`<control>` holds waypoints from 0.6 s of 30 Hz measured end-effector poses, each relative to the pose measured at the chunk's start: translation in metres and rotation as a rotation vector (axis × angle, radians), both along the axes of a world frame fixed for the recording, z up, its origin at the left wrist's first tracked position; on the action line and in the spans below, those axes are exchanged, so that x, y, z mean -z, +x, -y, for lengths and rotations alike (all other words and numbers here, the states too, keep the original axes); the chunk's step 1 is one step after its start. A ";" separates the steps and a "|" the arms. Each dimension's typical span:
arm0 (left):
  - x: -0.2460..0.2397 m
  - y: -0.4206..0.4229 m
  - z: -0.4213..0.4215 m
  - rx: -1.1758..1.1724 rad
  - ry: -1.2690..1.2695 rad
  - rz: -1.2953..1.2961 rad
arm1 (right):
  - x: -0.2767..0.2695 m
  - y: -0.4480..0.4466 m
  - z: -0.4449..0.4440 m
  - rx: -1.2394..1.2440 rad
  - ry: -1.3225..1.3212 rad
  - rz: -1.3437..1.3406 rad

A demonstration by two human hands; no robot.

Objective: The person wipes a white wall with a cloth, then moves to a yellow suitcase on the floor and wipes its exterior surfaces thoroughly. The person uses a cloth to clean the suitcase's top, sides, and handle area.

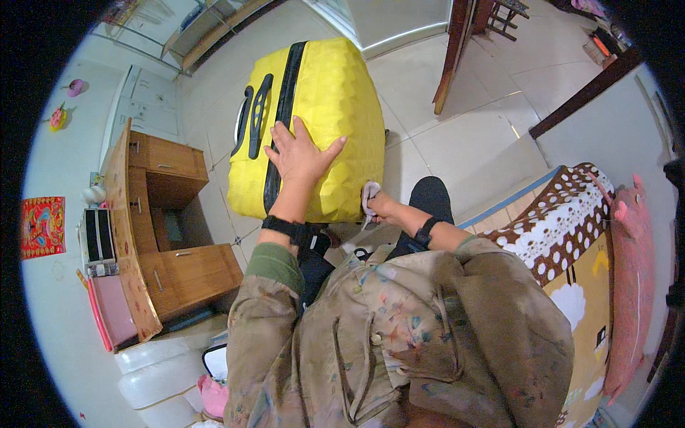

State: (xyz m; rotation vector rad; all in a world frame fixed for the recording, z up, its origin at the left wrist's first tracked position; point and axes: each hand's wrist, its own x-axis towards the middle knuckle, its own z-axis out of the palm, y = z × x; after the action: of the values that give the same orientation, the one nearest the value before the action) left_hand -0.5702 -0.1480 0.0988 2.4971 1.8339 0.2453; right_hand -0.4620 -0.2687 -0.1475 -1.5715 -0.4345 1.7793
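A yellow hard-shell suitcase (334, 101) with a ribbed surface stands on the tiled floor before me. A black zipper band (289, 85) runs along it, and a black carry handle (260, 115) lies to the left of the band. My left hand (299, 152) rests on the suitcase's top with its fingers spread, some of them over the band. Lower down, my right hand (380, 206) grips a pale cloth (370, 192) against the suitcase's near right corner. Part of that cloth is hidden by my fingers.
A wooden desk (187, 267) with drawers stands to my left. On the right is a bed with a brown polka-dot blanket (546, 230) and a long pink plush toy (631, 299). An open wooden door (455, 59) stands beyond the suitcase.
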 end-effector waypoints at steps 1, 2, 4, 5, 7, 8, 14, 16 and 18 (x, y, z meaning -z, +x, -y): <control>-0.001 0.002 -0.002 -0.014 -0.020 -0.005 | -0.011 0.003 0.001 -0.035 0.021 0.014; -0.002 0.006 -0.003 -0.026 -0.025 -0.009 | -0.020 0.008 0.003 -0.069 0.042 0.030; -0.004 0.009 -0.003 -0.038 0.014 -0.051 | -0.037 0.017 0.006 -0.125 0.162 0.034; -0.005 0.011 -0.003 -0.046 0.041 -0.044 | -0.047 0.019 0.006 -0.105 0.282 0.133; -0.007 0.012 0.000 -0.069 0.009 -0.049 | -0.071 0.018 0.006 -0.062 0.544 0.309; -0.007 0.013 0.001 -0.066 -0.022 -0.044 | -0.087 0.020 -0.002 -0.082 0.609 0.222; -0.015 -0.021 -0.023 0.050 -0.167 0.016 | -0.191 -0.006 0.006 -0.043 1.071 0.943; -0.016 -0.055 -0.039 0.111 -0.139 0.224 | -0.215 -0.016 0.018 -0.168 1.155 1.092; -0.006 -0.090 -0.047 0.095 0.069 0.290 | -0.227 -0.025 0.026 -0.360 1.158 1.165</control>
State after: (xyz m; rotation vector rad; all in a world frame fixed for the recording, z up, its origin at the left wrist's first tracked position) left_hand -0.6604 -0.1007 0.1052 2.4274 1.6162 0.6389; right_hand -0.4870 -0.2951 0.0795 -1.4276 -1.9310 0.2993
